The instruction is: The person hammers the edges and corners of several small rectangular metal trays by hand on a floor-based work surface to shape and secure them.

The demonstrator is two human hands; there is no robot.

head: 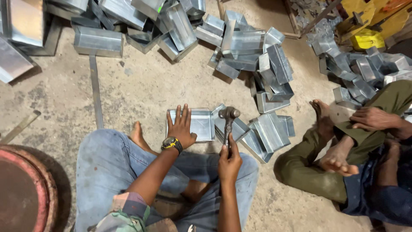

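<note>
I sit on the floor in blue jeans with my bare foot showing. My left hand (182,127), with a black and yellow watch on the wrist, lies flat with fingers spread on a shallow rectangular sheet-metal tray (201,124). My right hand (229,159) grips the handle of a hammer (228,117), whose head hovers over the tray's right edge. More small metal trays (268,133) lie just to the right of it.
Piles of folded sheet-metal boxes (253,47) cover the floor ahead and at the right (365,73). A metal strip (95,90) lies on the concrete. Another person (343,150) sits cross-legged at the right. A round red-rimmed object (25,189) is at the lower left.
</note>
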